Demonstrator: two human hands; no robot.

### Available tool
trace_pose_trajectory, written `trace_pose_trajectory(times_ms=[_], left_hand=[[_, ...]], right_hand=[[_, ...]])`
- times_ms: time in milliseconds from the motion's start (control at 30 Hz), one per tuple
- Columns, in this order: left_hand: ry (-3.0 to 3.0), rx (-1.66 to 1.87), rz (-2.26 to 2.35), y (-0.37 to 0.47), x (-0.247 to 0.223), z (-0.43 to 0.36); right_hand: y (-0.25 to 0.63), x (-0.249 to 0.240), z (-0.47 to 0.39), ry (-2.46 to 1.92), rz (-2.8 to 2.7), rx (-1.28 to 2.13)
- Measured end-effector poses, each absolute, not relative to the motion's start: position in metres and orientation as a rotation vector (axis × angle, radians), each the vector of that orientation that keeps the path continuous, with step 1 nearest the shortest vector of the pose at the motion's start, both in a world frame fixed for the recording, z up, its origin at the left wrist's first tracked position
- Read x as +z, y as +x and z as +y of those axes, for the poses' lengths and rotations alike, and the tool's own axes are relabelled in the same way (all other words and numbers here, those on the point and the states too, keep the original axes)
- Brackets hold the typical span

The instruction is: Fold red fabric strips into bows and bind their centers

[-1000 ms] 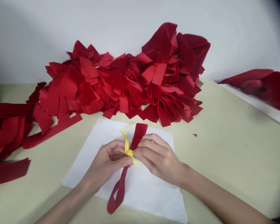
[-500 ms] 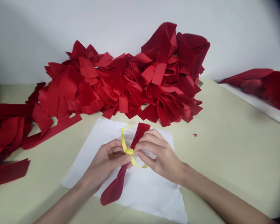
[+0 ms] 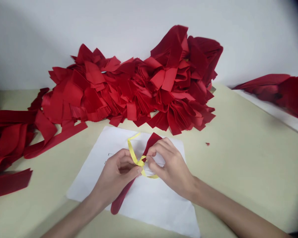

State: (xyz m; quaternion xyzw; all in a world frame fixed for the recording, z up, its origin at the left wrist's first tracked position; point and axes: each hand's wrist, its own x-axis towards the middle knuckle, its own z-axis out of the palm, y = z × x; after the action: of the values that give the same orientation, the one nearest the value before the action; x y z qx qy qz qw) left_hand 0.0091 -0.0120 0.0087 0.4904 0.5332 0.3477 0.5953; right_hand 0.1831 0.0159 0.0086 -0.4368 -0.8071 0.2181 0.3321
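- Over the white sheet of paper (image 3: 164, 206), both hands meet at a thin, flat yellow ribbon (image 3: 132, 150) tied around the middle of a long, dark red strip of soft-looking cloth (image 3: 124, 195).
- The red strip lies on a slant: one end points up and away, by the right fingers, and the other pokes out below the left hand, nearer the person.
- The left hand (image 3: 116, 173) has its grip pinched on the red strip, with the thumb right beside the yellow knot (image 3: 140, 162).
- The right hand (image 3: 172, 167) has its grip pinched on a small yellow loop, just up and to the right of the knot.
- The left hand is nearer the knot; the right is nearer the strip's far end.
- One yellow tail points away from the person; the other curls right, under the right hand.
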Motion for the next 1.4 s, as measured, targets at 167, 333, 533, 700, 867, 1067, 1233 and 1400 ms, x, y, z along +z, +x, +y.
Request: trace_pose_trajectory(times_ms=[167,333,533,700,867,1067,1233,1400], left_hand=[[1.307,0.804,1.323,0.010,0.002,-0.015],[1.363,0.804,1.390,0.010,-0.002,-0.015],[1.145,0.830,1.240,0.007,0.003,-0.011],[0.986,0.811,1.138,0.002,0.006,-0.006],[1.078,0.786,1.181,0.004,0.004,-0.006],[1.023,0.756,1.124,0.005,0.007,-0.007],[0.902,0.776,1.045,0.003,0.007,-0.006],[0.947,0.778,1.031,0.001,0.002,-0.006]], right_hand=[[0.183,0.005,0.017,-1.292,-2.085,0.692],[0.184,0.005,0.019,-1.127,-2.148,0.694],[0.188,0.012,0.018,-0.701,-2.379,0.631],[0.191,0.009,0.020,-0.608,-2.511,0.464],[0.190,0.007,0.020,-0.647,-2.395,0.408],[0.195,0.019,0.023,-0.679,-2.369,0.505],[0.194,0.014,0.020,-0.648,-2.582,0.381],[0.190,0.010,0.019,-0.642,-2.473,0.384]])
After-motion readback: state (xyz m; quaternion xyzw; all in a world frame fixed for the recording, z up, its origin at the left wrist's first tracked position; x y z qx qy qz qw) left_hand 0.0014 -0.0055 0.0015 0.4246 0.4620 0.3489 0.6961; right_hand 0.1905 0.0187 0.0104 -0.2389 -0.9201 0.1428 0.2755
